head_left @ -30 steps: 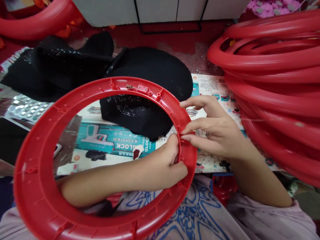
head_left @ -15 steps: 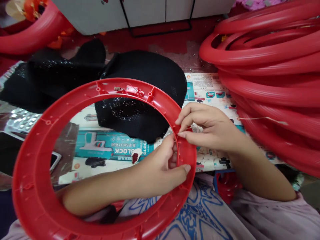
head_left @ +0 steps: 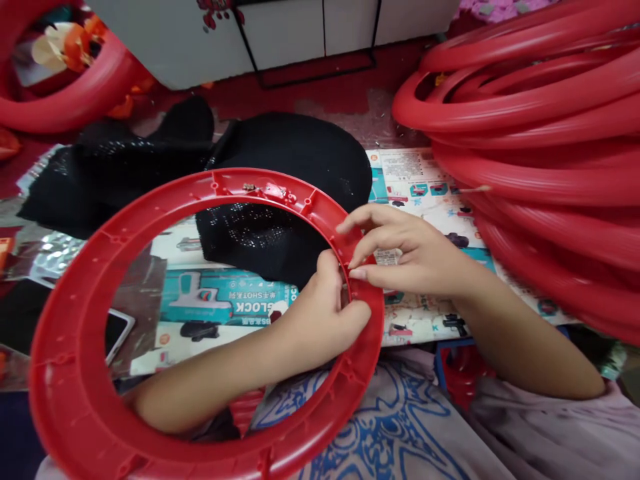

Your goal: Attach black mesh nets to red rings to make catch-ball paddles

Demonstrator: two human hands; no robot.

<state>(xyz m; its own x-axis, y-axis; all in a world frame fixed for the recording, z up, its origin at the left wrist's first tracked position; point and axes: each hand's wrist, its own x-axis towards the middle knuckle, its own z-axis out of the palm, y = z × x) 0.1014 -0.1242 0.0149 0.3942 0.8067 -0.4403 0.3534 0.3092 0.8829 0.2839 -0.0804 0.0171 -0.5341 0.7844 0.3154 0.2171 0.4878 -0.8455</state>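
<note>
A large red plastic ring (head_left: pixel 70 347) lies tilted across my lap. My left arm passes through its opening, and my left hand (head_left: pixel 323 313) grips the ring's right inner edge with thumb and fingers. My right hand (head_left: pixel 405 257) comes in from the right, its fingertips pinched together on the same spot of the rim, touching my left fingers. Whatever small thing the pinch holds is hidden. A small fitting (head_left: pixel 270 191) sits on the ring's far edge.
A tall stack of red rings (head_left: pixel 540 147) fills the right side. Black mesh fabric (head_left: pixel 280 173) lies on a printed toy-gun box sheet (head_left: pixel 225 300). Another red ring (head_left: pixel 65 100) lies at far left, white cabinets (head_left: pixel 280 33) behind, a phone (head_left: pixel 117 330) at left.
Both hands have slid a little up along the ring's right rim. The view has shifted slightly; the ring stays on my lap.
</note>
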